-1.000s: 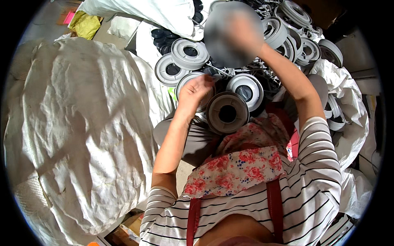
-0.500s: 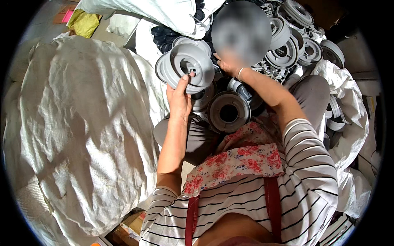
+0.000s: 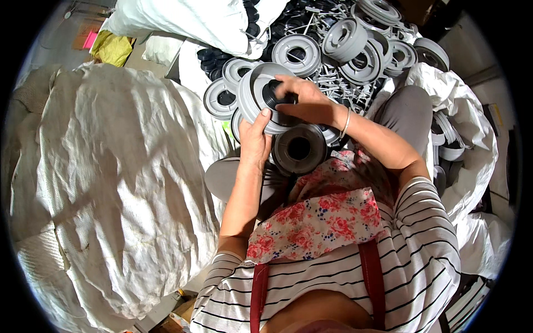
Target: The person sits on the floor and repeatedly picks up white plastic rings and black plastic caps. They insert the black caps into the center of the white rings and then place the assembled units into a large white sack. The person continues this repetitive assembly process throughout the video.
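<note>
Left hand [image 3: 254, 139] grip clasping grey spool [image 3: 261, 97], right hand [image 3: 302, 102] grip pinching black ring [image 3: 273, 94], white sack [image 3: 472, 127] holding spools.

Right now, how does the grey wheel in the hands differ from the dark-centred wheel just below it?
The held grey wheel is tilted on edge, gripped by the left hand while the right hand presses a black ring at its hub. The lower wheel lies free, facing up, and looks darker and brownish, with an open centre hole. Both are round, flanged plastic spools.
</note>
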Tool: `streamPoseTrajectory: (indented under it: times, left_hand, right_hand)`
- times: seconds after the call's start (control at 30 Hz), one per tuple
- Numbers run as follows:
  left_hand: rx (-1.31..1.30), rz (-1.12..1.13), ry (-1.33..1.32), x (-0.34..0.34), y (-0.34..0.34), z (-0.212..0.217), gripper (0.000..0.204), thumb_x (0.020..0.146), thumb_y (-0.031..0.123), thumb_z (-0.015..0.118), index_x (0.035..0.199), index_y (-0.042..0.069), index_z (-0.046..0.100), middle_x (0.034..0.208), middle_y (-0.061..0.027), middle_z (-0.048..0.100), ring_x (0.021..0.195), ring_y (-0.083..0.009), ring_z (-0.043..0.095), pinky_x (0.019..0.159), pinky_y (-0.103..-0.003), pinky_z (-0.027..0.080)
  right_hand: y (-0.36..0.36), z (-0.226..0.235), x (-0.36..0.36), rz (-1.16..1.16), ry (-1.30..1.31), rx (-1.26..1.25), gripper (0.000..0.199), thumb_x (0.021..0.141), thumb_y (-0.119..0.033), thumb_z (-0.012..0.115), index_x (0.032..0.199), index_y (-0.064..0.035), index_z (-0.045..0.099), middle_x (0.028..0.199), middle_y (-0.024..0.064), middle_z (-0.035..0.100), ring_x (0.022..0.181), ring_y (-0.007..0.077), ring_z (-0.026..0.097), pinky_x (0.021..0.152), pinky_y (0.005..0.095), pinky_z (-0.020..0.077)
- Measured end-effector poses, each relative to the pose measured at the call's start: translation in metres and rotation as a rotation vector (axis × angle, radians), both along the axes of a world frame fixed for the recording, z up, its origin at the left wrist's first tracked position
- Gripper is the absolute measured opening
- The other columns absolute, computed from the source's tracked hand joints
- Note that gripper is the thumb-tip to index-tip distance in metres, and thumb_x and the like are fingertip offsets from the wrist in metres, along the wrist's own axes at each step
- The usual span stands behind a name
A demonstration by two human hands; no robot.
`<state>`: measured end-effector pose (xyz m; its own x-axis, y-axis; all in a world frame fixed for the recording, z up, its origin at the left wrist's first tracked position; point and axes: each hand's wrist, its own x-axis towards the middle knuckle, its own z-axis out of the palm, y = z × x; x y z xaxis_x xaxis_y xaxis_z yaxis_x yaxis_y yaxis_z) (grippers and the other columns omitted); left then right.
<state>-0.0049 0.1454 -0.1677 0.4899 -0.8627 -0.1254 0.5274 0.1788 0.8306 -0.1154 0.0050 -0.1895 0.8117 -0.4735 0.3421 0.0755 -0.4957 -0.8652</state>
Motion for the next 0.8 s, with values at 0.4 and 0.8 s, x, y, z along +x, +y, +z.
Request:
streamPoseTrajectory:
  times: [0.4, 0.8]
  left_hand:
    - [0.224, -0.264, -0.060, 0.016, 0.025, 0.017, 0.045, 0.083, 0.013, 0.069, 0.121, -0.005, 0.051, 0.111, -0.0110, 0.061, 0.100, -0.0190, 0.060, 0.089, -0.033, 0.048]
    - [0.266, -0.163, -0.379, -0.012, 0.026, 0.023, 0.040, 0.078, 0.011, 0.076, 0.113, -0.001, 0.060, 0.103, -0.0081, 0.065, 0.093, -0.0138, 0.061, 0.083, -0.029, 0.049]
  right_hand:
    - [0.018, 0.011, -0.021, 0.039, -0.002, -0.522, 0.071, 0.051, -0.008, 0.076, 0.116, -0.0013, 0.049, 0.102, 0.0203, 0.051, 0.096, 0.0400, 0.050, 0.083, 0.0421, 0.0470]
    - [0.017, 0.019, -0.021, 0.029, 0.069, 0.228, 0.042, 0.065, -0.013, 0.072, 0.103, 0.0019, 0.061, 0.077, 0.0096, 0.063, 0.074, 0.0216, 0.062, 0.071, 0.0300, 0.0498]
